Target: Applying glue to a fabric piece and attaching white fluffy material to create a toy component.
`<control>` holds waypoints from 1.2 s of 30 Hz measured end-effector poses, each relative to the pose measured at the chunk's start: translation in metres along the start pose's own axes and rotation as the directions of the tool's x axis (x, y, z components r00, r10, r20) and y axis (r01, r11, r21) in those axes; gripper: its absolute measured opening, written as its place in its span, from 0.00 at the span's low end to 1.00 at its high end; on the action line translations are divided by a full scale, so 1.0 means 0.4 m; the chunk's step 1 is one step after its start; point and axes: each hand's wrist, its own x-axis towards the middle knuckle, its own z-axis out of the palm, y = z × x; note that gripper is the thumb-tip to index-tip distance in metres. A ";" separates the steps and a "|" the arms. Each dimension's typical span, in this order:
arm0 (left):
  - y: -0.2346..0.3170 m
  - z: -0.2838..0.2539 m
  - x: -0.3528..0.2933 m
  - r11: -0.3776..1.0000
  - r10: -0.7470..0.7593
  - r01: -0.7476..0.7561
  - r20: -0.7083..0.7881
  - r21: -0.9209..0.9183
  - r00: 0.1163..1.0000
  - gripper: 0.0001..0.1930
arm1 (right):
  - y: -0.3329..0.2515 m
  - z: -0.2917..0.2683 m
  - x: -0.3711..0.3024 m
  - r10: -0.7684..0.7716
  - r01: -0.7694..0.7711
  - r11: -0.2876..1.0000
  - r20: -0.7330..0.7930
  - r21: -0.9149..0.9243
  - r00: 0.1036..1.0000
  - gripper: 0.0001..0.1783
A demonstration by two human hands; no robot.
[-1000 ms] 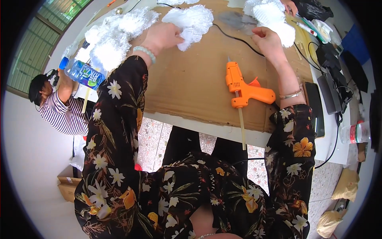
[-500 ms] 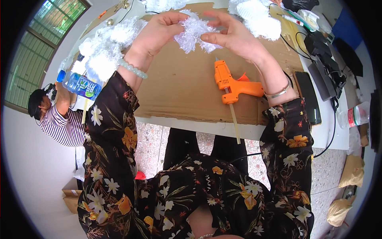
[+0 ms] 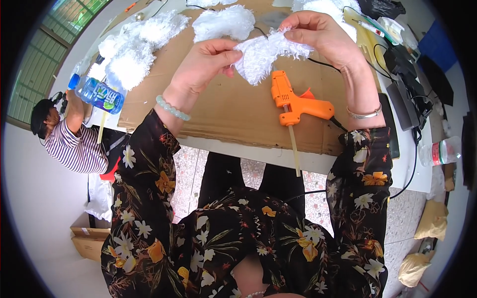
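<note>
A fluffy white fabric piece [image 3: 259,60], narrowed in the middle like a bow, is stretched between my two hands above the cardboard. My left hand [image 3: 212,62] pinches its left end between thumb and fingers. With thumb and forefinger, my right hand [image 3: 320,37] grips the upper right end. Just below the fabric lies an orange hot glue gun [image 3: 293,102], its nozzle pointing away from me and a glue stick [image 3: 294,151] jutting from its back over the near edge. Behind the fabric sits another fluffy white piece [image 3: 223,23].
A cardboard sheet [image 3: 198,114] covers the white table. More white fluffy pieces [image 3: 134,49] are heaped at the left, beside a blue-capped bottle [image 3: 102,95]. Black adapters and cables [image 3: 402,89] and a dark phone-like slab [image 3: 390,124] lie right. A person in a striped shirt [image 3: 77,144] works at far left.
My hands have moved nearer and to the right, spreading the white fabric wider between them. My right hand now pinches its end. The fluffy piece behind has come into fuller view.
</note>
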 end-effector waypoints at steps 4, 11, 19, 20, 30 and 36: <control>-0.008 -0.040 -0.004 0.999 0.023 -0.027 -0.112 -0.033 0.993 0.11 | 0.009 0.004 0.000 0.029 -0.038 0.952 -0.031 -0.304 0.999 0.06; 0.008 -0.112 -0.055 0.966 0.187 -0.230 -0.295 -0.117 0.937 0.10 | -0.028 0.121 -0.011 -0.084 0.044 0.938 -0.103 -0.343 0.991 0.04; 0.115 -0.062 -0.259 0.835 0.543 -0.483 -0.257 0.262 0.800 0.11 | -0.146 0.187 -0.088 -0.413 0.473 0.862 0.289 -0.182 0.864 0.06; 0.105 -0.056 -0.251 0.861 0.505 -0.473 -0.209 0.185 0.837 0.10 | -0.151 0.183 -0.096 -0.306 0.390 0.895 0.339 -0.216 0.890 0.05; -0.075 -0.126 -0.161 0.663 0.308 -0.105 -0.143 0.741 0.940 0.13 | -0.041 0.207 -0.054 0.015 0.179 0.694 0.262 -0.697 0.965 0.09; -0.044 -0.066 -0.200 0.294 0.639 -0.307 0.052 0.905 0.767 0.12 | -0.056 0.203 -0.055 -0.117 0.264 0.681 0.254 -0.683 0.960 0.09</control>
